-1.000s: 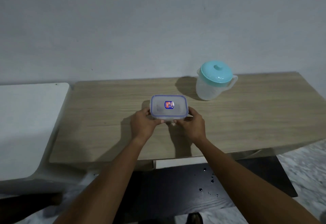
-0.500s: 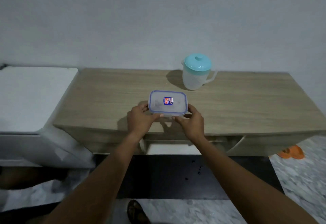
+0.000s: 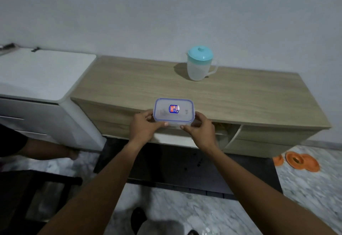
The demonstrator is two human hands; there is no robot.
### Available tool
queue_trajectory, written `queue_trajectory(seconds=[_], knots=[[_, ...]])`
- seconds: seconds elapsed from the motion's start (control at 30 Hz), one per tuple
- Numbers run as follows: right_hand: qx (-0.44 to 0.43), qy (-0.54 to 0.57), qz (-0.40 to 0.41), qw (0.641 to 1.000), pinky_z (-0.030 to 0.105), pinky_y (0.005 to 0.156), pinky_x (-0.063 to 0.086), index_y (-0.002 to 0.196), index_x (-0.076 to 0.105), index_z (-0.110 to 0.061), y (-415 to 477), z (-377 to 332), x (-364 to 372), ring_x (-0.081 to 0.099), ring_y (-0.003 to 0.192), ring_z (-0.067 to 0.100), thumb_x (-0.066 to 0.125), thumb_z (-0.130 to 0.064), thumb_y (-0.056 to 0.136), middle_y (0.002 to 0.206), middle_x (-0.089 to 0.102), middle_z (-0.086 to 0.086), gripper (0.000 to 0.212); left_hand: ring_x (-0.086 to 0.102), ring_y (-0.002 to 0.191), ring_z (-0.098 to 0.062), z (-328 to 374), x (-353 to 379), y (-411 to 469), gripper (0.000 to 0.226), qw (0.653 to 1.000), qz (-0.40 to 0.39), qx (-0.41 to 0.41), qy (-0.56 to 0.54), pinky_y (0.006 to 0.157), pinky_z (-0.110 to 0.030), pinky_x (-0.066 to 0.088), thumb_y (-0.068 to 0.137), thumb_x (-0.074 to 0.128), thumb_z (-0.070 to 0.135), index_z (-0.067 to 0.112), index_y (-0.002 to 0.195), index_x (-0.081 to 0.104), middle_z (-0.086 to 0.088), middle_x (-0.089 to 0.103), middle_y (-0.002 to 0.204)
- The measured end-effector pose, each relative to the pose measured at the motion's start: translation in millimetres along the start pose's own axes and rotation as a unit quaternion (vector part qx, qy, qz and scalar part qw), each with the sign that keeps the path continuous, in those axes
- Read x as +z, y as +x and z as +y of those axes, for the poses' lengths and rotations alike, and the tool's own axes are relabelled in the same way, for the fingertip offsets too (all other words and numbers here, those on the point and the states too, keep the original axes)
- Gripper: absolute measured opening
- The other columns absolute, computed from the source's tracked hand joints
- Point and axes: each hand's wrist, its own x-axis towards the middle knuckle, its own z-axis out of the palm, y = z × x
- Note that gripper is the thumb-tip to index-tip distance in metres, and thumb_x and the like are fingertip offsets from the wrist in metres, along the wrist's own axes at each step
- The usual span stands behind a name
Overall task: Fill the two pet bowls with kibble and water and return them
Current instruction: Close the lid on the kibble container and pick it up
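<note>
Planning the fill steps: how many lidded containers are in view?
2. A clear blue-rimmed box held by the left hand and right hand at the wooden cabinet's front edge; a teal-lidded pitcher standing on its top at the back. Others may be hidden.

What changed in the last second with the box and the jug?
The lidded box came back off the cabinet top toward the person, now at its front edge. The left hand and right hand still grip its ends. The jug stands where it was, lid on.

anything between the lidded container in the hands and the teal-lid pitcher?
Nothing. In the head view, only bare wooden cabinet top lies between the lidded container and the pitcher.
</note>
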Motion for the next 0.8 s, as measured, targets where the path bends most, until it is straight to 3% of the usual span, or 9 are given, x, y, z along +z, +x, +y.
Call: queue_trajectory(seconds=[0.17,0.3,0.47,0.53,0.63,0.8], knots=[[0.006,-0.010,-0.006,1.000,0.044,0.090,0.059,0.129,0.066,-0.023,-10,6,2,0.072,0.100,0.018,0.092,-0.026,0.068,0.116,0.074,-0.004,0.066,0.058,0.072,0.027,-14,2,-4,0.047,1.000,-0.016,-0.013,-0.001,0.065,-0.001,0.046,0.061,0.094,0.019,0.029,0.099,0.069,0.019,0.067,0.087],[0.012,-0.024,-0.010,1.000,0.037,0.093,0.057,0.131,0.065,-0.021,-14,10,15,0.069,0.107,0.015,0.092,-0.026,0.070,0.120,0.073,-0.004,0.067,0.062,0.073,0.022,-33,-4,1,0.046,1.000,-0.026,-0.015,0.000,0.064,-0.003,0.048,0.062,0.093,0.018,0.018,0.104,0.074,0.015,0.071,0.087],[0.053,-0.022,-0.029,0.998,0.038,0.084,0.061,0.132,0.064,-0.020,-22,29,39,0.072,0.086,0.005,0.092,-0.023,0.071,0.119,0.072,-0.006,0.067,0.070,0.098,-0.002,-68,-10,5,0.055,0.999,-0.035,-0.038,0.003,0.088,-0.027,0.057,0.058,0.094,0.024,0.017,0.109,0.076,0.006,0.076,0.101],[0.065,-0.026,-0.035,0.997,0.040,0.084,0.062,0.130,0.065,-0.021,-26,39,50,0.074,0.083,0.005,0.091,-0.023,0.070,0.117,0.074,-0.007,0.065,0.069,0.098,-0.001,-82,-12,5,0.056,0.998,-0.041,-0.050,0.008,0.087,-0.024,0.057,0.060,0.094,0.022,0.015,0.113,0.075,0.007,0.075,0.100],[0.088,-0.027,-0.042,0.995,0.043,0.086,0.061,0.128,0.066,-0.020,-27,52,68,0.075,0.088,0.013,0.091,-0.021,0.070,0.116,0.075,-0.003,0.063,0.064,0.086,0.015,-102,-13,6,0.053,0.997,-0.047,-0.065,0.007,0.078,-0.009,0.052,0.063,0.093,0.021,0.016,0.113,0.074,0.014,0.072,0.095],[0.114,-0.034,-0.031,0.992,0.044,0.090,0.061,0.124,0.067,-0.021,-18,78,101,0.073,0.098,0.017,0.093,-0.021,0.069,0.110,0.076,-0.002,0.061,0.067,0.096,0.004,-139,-7,22,0.055,0.995,-0.049,-0.089,-0.001,0.082,-0.013,0.054,0.069,0.089,0.017,0.017,0.120,0.072,0.007,0.074,0.107]])
